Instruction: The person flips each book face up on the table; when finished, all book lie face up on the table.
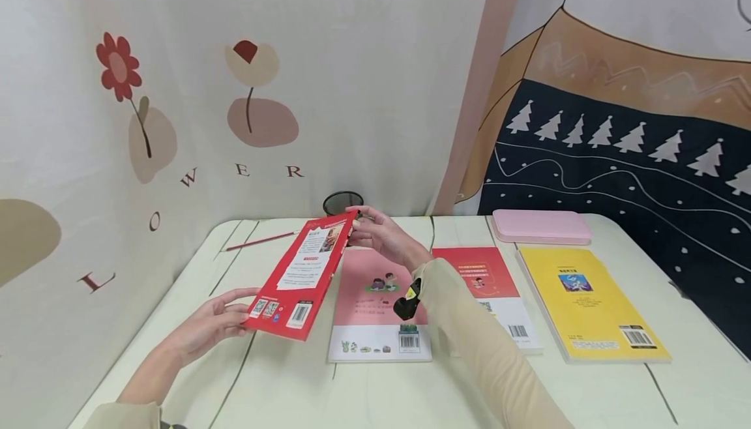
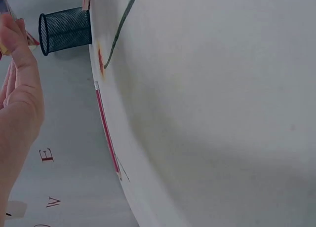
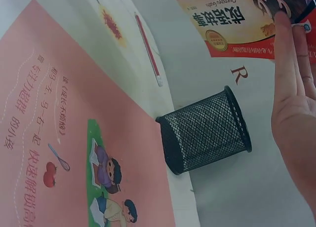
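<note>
Both hands hold a red book [image 1: 311,272], raised and tilted above the table with its text-covered back toward the head camera. My left hand [image 1: 205,328] pinches its lower left corner. The right hand [image 1: 387,236] grips the upper right edge. In the right wrist view the illustrated front cover of the red book [image 3: 222,27] shows, with the fingers of the right hand [image 3: 296,94] against it. Only part of the left hand [image 2: 22,89] appears at the left of its wrist view. Below the book lies a pink-and-white book [image 1: 375,305].
A red-and-white book [image 1: 499,285] and a yellow book [image 1: 587,305] lie to the right. Behind them is a pink case [image 1: 541,227]. A black mesh pen cup [image 3: 207,131] stands at the back edge, and a red pencil [image 1: 261,241] lies left of it. Printed curtains [image 1: 364,77] hang behind the table.
</note>
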Tool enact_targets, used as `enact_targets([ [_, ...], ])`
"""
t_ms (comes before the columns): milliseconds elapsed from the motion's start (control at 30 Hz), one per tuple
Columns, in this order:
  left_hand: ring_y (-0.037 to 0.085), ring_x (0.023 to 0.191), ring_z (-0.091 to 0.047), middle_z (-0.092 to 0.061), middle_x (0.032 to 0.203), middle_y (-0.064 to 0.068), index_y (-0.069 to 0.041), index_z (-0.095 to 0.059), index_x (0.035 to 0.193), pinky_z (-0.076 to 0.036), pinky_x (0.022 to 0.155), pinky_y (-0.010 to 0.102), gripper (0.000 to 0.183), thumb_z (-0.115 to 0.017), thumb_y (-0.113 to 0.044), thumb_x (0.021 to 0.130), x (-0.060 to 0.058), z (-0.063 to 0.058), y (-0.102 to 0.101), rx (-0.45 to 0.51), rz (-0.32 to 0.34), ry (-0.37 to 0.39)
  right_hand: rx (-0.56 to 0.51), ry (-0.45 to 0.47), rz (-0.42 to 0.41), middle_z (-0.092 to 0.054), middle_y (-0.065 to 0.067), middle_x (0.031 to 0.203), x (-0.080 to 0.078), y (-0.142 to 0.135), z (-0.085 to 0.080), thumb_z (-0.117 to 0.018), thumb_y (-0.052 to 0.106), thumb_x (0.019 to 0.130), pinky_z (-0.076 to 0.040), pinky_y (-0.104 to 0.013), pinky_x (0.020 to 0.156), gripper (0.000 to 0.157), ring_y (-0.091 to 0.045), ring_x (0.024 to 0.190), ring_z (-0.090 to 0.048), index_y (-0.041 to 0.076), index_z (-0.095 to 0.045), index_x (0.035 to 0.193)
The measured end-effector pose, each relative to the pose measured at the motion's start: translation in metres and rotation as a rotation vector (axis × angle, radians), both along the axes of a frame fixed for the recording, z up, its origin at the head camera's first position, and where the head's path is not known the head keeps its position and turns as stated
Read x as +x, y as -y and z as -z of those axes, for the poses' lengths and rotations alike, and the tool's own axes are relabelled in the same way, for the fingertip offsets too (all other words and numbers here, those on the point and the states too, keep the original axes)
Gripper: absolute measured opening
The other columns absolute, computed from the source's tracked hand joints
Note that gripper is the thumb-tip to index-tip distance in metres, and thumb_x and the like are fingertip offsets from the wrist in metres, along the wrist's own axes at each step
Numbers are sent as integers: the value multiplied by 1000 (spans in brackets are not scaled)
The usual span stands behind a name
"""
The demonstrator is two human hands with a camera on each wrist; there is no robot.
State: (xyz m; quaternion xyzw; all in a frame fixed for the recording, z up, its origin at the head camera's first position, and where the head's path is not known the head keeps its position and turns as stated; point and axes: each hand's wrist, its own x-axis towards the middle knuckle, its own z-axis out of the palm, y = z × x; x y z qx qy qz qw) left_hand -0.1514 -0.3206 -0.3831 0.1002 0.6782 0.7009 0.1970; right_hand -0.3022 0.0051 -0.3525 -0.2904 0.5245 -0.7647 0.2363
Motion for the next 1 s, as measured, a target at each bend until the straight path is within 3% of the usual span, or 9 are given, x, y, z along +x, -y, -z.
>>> enact_targets([
  [133,20,91,-57,-56,110,3,-26,-55,114,-47,78,33,35,-42,-2,91,0,-1,0,10,5,7,12,-36,31,-48,-18,115,1,0,-3,-47,7,91,-41,-40,87,41,-25,91,-58,-2,-34,128],
  [367,17,93,-53,-53,112,2,-22,-54,120,-46,74,27,35,-46,-6,91,1,-3,-3,-43,-18,42,35,-52,77,-48,-19,115,4,0,-9,-53,10,88,-42,-38,86,40,-25,95,-56,-1,-39,124],
  [567,15,88,-56,-58,108,1,-14,-53,119,-48,72,25,30,-49,-6,90,3,-2,-5,-69,-65,-50,91,-70,139,-52,-14,105,3,-1,-8,-51,11,90,-42,-35,86,39,-22,91,-57,-3,-38,124],
  [767,15,88,-59,-62,104,3,-13,-59,109,-48,69,24,26,-45,-1,90,3,-1,-7,-15,-25,-110,67,-91,159,-54,-10,98,-1,1,-7,-47,9,92,-42,-35,87,32,-19,91,-57,-6,-38,118],
  [1000,17,88,-59,-62,104,8,-6,-56,106,-48,71,28,18,-45,-5,91,3,-4,-13,-104,-6,-148,61,-86,258,-56,-10,92,-1,5,-5,-51,16,90,-45,-33,83,24,-18,86,-57,0,-44,107],
])
